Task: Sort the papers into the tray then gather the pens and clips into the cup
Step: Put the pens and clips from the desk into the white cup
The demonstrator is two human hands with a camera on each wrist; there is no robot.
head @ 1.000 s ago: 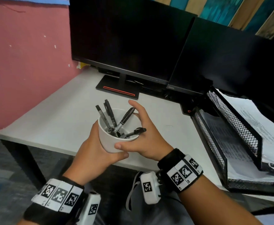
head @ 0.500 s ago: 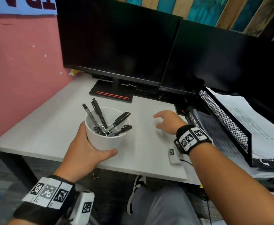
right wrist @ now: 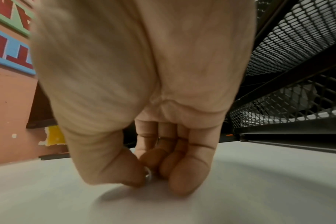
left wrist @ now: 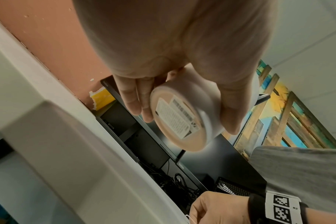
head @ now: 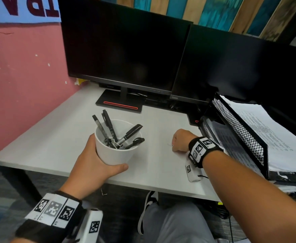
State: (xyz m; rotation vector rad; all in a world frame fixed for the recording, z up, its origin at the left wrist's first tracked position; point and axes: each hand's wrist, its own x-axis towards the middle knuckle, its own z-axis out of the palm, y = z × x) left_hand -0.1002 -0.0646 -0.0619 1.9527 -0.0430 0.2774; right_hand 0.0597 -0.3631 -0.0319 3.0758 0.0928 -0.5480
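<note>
Left hand [head: 98, 165] wrapped round the cup [head: 116, 155], thumb across the near wall, fingers [left wrist: 136, 98] along the far side, base held clear of the desk [head: 56, 137]. Right hand [head: 180, 142] lowered right of the cup, knuckles up, fingertips [right wrist: 184, 174] on the desk, thumb and fingers pinching a small metal clip [right wrist: 148, 174]. Both forearms bare, marker bands on the wrists.
</note>
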